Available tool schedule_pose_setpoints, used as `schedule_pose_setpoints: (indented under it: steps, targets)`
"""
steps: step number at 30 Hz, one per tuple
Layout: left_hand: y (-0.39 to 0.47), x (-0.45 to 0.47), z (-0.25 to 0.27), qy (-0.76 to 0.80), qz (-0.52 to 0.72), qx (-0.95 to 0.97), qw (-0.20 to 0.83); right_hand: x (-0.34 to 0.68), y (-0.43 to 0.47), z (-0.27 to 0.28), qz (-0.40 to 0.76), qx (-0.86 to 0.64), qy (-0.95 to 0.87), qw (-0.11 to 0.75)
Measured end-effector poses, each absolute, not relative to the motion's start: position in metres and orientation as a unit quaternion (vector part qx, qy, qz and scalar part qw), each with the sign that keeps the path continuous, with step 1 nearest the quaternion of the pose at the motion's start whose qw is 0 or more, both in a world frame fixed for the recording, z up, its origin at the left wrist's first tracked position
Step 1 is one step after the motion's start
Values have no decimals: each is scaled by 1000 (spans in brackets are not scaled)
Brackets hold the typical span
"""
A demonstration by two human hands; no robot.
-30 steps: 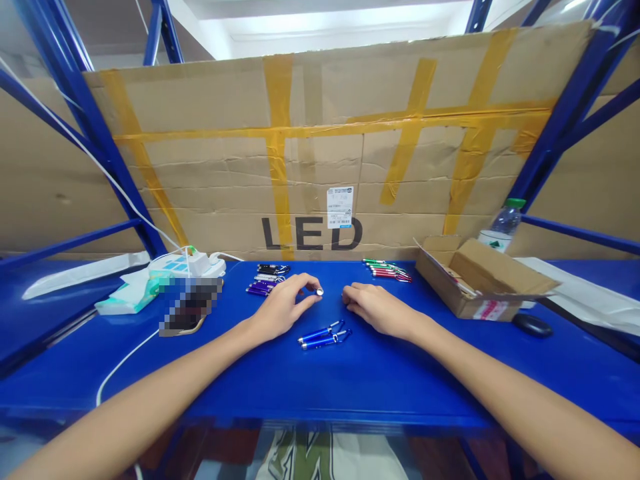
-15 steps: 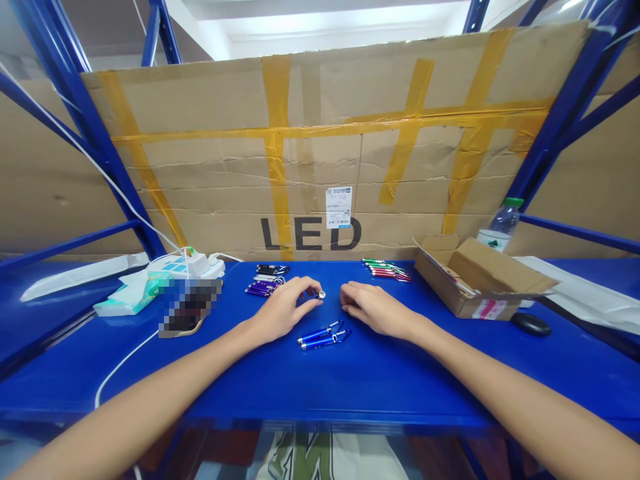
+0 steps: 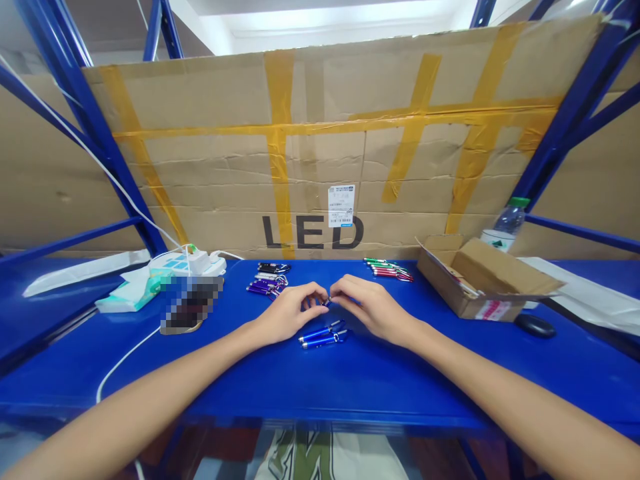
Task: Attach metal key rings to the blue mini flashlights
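Observation:
Over the middle of the blue table, my left hand (image 3: 291,310) pinches a small keychain flashlight (image 3: 327,302), mostly hidden by the fingers. The fingertips of my right hand (image 3: 369,305) are closed at its silver end. Just below the hands lie two blue keychain flashlights (image 3: 321,337) with clips, side by side. Left of my left hand, several purple flashlights (image 3: 261,287) lie near silver and black ones (image 3: 270,268). Behind my right hand is a row of red flashlights (image 3: 390,272) with green ones (image 3: 374,261) beyond.
An open cardboard box (image 3: 467,287) stands at right, with a black mouse (image 3: 535,325) in front and a bottle (image 3: 507,223) behind. At left are a phone (image 3: 193,307), a tissue pack (image 3: 125,297) and a white power strip (image 3: 183,263). A large cardboard sheet (image 3: 215,180) closes off the back.
My right hand has moved left to meet my left hand, and its fingertips now close on the end of the flashlight. The blue pair has stayed in place.

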State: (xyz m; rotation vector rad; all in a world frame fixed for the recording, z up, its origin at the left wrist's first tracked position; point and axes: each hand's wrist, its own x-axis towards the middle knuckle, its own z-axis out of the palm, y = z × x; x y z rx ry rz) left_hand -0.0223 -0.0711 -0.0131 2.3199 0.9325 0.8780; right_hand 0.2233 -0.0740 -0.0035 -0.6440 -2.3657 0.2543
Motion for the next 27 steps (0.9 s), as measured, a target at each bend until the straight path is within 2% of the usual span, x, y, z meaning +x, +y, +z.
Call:
schedule_pose_setpoints:
  steps: [8,20,24,27]
  targets:
    - [-67,-18,-21,355,334,780,393,226,-71,0,117,-239,-910,319]
    - [-62,-21,-21,340,337,772,418,225,-70,2,174,-240,-893,339]
    - [-60,-23,-20,327,360,770,413,227,-62,-3,105,-308,-866,378]
    - [-59,-24,-21,322,367,768,414,234,-51,-13,-9,-366,-877,311]
